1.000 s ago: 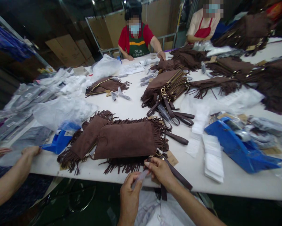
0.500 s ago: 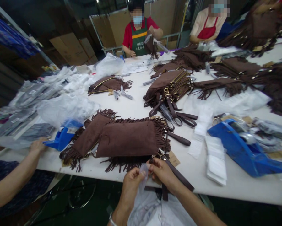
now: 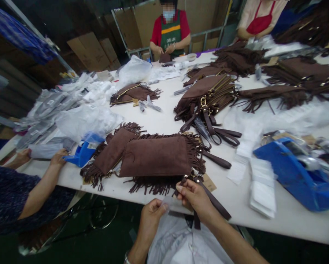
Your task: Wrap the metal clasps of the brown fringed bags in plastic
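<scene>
A brown suede fringed bag [image 3: 156, 160] lies flat at the near table edge, partly over a second fringed bag [image 3: 109, 154]. Its dark brown strap [image 3: 215, 202] runs down past the edge. My right hand [image 3: 194, 196] pinches the strap end and hardware by the bag's lower right corner. My left hand [image 3: 150, 220] pinches the other end of a small clear plastic sleeve [image 3: 175, 205] stretched between both hands.
A blue tape dispenser [image 3: 296, 176] and white paper slips [image 3: 262, 189] lie right. A stack of bags with straps [image 3: 205, 99] sits mid-table. A co-worker's hands [image 3: 54, 157] hold a grey packet at left beside another blue dispenser [image 3: 83, 152]. Two people stand at the far side.
My hands have moved apart and stretched the clear sleeve sideways. The camera view tilted down. The co-worker at left picked up a grey packet; the far person lowered a bag.
</scene>
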### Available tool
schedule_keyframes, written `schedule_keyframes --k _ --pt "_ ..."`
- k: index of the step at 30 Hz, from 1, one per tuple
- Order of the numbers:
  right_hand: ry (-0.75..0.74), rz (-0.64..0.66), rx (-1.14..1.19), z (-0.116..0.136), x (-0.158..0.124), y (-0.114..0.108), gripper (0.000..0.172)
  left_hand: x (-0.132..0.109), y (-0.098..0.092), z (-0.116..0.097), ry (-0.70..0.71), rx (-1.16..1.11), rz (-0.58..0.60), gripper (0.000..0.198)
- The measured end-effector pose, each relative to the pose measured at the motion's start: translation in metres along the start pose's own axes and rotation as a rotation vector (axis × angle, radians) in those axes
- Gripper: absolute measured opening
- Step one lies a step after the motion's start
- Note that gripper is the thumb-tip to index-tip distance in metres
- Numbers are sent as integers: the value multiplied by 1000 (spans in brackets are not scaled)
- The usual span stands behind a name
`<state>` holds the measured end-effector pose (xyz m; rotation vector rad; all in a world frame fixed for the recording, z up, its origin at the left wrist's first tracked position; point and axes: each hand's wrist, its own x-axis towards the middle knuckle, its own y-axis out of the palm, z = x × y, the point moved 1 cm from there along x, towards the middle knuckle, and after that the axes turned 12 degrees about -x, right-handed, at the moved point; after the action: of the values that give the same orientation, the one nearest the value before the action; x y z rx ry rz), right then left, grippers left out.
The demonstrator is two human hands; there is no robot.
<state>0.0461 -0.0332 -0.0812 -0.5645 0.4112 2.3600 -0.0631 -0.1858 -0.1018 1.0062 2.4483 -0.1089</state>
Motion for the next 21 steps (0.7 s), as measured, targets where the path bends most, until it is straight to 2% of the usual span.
schedule_keyframes --k 9,15,21 --pt "-17 29 3 -5 0 -3 37 -1 17 -7 -54 -14 99 24" --pt "-35 48 24 -10 3 -3 35 -3 22 -13 -40 32 89 23" --pt "-20 -9 -17 -10 5 0 36 -5 20 -12 28 141 63 20"
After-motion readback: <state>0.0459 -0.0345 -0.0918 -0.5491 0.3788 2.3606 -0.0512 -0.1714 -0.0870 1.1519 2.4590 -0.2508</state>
